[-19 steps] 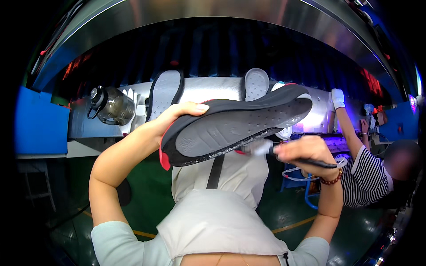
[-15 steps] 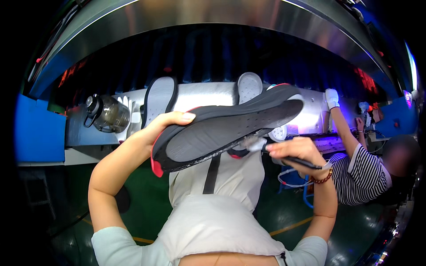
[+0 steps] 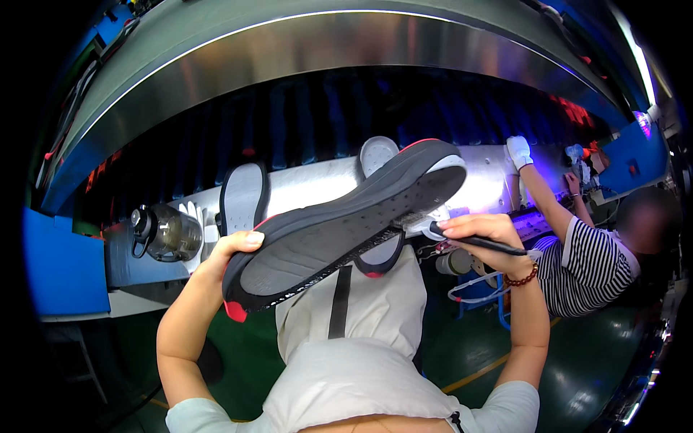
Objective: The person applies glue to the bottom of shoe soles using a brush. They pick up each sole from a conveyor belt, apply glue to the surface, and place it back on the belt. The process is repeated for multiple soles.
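A black shoe sole (image 3: 317, 242) with a grey footbed and red trim is tilted in front of me, its red-tipped end low at the left. My left hand (image 3: 234, 252) is closed on its left part, the thumb over the upper edge. In my right hand (image 3: 491, 234) is a brush with a black handle (image 3: 485, 244), a thin clear tube at its rear end. Its pale bristles touch the sole's near edge, right of the middle, where a wet-looking streak runs along the rim. Another sole (image 3: 380, 254) shows partly below, above my lap.
Two more soles, one at the left (image 3: 244, 195) and one in the middle (image 3: 377, 154), lie at the far side of the metal bench (image 3: 303, 184). A dark jug-like bottle (image 3: 173, 232) stands left, beside white gloves. At the right, a co-worker in a striped shirt (image 3: 588, 270) reaches over the bench.
The brush has moved along the sole's near edge, away from the red-tipped end. The sole has shifted left and tilts more steeply. My view has also shifted.
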A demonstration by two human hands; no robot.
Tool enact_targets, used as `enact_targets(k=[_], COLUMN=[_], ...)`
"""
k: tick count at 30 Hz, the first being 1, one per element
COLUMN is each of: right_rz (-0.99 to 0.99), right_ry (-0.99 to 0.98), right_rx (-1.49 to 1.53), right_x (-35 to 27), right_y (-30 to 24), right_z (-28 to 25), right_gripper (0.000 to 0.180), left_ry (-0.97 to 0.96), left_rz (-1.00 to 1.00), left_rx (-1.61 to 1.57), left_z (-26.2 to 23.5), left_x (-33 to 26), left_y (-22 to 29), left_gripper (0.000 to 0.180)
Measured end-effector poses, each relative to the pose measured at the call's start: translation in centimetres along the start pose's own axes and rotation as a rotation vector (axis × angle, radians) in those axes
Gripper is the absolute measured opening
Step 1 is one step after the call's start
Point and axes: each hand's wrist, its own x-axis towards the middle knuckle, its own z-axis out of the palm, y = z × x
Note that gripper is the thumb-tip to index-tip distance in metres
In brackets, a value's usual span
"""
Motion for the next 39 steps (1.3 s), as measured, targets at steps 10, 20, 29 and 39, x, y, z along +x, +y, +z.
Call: enact_targets(k=[10, 20, 29, 39], right_rz=[0.265, 0.32, 0.313, 0.408], right_ry=[-0.094, 0.293, 0.403, 0.692], right_rx=[0.451, 0.468, 0.498, 0.286], right_x=[2.1, 3.9, 6.2, 7.2], right_y=[0.3, 6.2, 6.6, 8.2], right_z=[6.7, 8.1, 10.2, 11.1], right_gripper=[0.022, 0.016, 0.016, 0.015], left_ry=[-0.138, -0.079, -0.103, -0.063], left_rz=[0.067, 0.169, 0.267, 0.204], left_rx=[-0.304, -0.387, -0.439, -0.551], left_z=[0.7, -1.0, -0.8, -1.8], left_x=[6.7, 8.6, 8.5, 7.7], left_y=[-4.7, -6.9, -6.5, -8.6], left_gripper=[0.051, 0.047, 0.049, 0.052])
